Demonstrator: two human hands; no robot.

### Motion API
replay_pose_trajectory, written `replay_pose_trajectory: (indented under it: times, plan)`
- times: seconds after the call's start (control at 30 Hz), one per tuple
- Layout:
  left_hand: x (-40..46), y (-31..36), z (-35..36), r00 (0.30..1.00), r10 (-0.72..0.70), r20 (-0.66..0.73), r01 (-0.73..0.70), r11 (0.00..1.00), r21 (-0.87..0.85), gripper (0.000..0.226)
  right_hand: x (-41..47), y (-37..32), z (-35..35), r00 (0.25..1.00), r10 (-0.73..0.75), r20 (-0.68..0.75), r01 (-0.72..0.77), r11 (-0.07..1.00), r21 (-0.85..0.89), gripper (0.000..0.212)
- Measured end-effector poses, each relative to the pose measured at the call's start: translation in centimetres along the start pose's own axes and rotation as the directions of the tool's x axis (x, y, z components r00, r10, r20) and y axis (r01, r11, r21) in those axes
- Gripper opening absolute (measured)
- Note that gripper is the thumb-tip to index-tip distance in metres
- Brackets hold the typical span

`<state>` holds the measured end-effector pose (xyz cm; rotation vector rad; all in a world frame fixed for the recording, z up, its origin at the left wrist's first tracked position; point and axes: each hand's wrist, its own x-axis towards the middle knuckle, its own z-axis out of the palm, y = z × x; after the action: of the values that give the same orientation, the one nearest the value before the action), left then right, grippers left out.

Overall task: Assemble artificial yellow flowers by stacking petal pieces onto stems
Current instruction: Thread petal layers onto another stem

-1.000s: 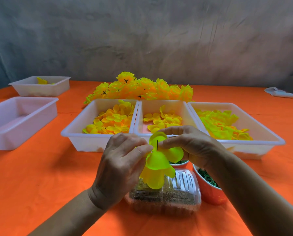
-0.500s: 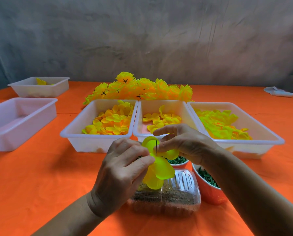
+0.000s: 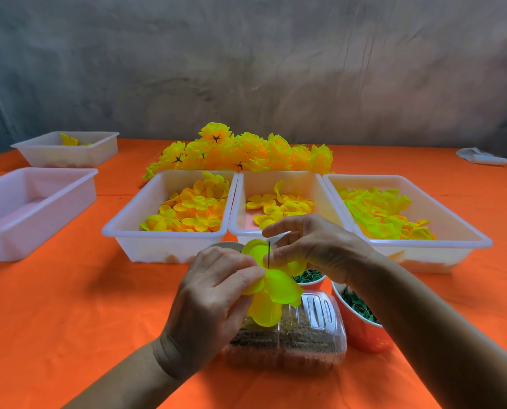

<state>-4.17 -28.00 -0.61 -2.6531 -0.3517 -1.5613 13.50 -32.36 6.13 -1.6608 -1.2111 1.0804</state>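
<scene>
Both hands work just above the tabletop [image 3: 54, 305], in front of three white trays. The left hand [image 3: 213, 302] pinches a petal piece [image 3: 280, 286] between thumb and fingers, its grip closed on the petal's near edge. The right hand [image 3: 314, 246] holds the thin dark stem [image 3: 268, 254] upright, thumb and forefinger pinched round it where it rises out of the petals. The stem's tip stands clear above the yellow-green layers, and more petal lobes hang below, over a clear box [image 3: 305, 329] of brown bits.

Judging from this, the step in hand is threading or seating a petal layer down the stem. The petals look thin, light and floppy, likely fabric or soft plastic; they should bend rather than break, but would crease or tear at the centre hole if pulled sideways. Best held near the middle, close to the hole, so the layer slides straight. The stem looks like fine wire: stiff enough to pierce, easy to bend, and slim enough to slip, so a firm pinch close to the petals suits it.

Spare petals lie in the left tray [image 3: 163, 236], the middle tray [image 3: 275, 231] and the right tray [image 3: 423, 242]. Finished flowers [image 3: 246, 152] are heaped behind them. Two cups [image 3: 361, 329] of green bits stand under the right wrist, near the box
</scene>
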Motion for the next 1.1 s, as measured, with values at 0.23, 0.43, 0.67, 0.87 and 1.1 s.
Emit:
replay_pose_trajectory:
  times: [0.23, 0.43, 0.67, 0.87, 1.1]
  plan:
    - [0.1, 0.3, -0.1, 0.998, 0.061, 0.032, -0.063, 0.996, 0.07, 0.013, 0.0, 0.4, 0.1, 1.0, -0.017, -0.001, 0.017, 1.0, -0.01, 0.048]
    - [0.0, 0.6, -0.1, 0.994, 0.107, 0.026, -0.109, 0.988, 0.111, 0.013, 0.1, 0.8, 0.4, 1.0, -0.023, -0.006, 0.023, 0.998, -0.059, 0.047]
    - [-0.2, 0.1, 0.0, 0.993, 0.121, -0.017, -0.118, 0.987, 0.108, 0.024, 0.4, 1.2, -0.3, 1.0, -0.024, -0.005, 0.024, 1.0, 0.01, 0.034]
    - [-0.3, -0.2, 0.2, 0.993, 0.116, -0.027, -0.11, 0.982, 0.152, 0.028, 0.7, 1.6, -0.2, 1.0, -0.024, -0.005, 0.024, 1.0, 0.001, 0.03]
    - [-0.5, -0.2, 0.1, 0.99, 0.141, 0.023, -0.143, 0.978, 0.153, 0.021, 0.8, 1.9, -0.1, 1.0, -0.018, 0.015, 0.018, 1.0, -0.015, 0.028]
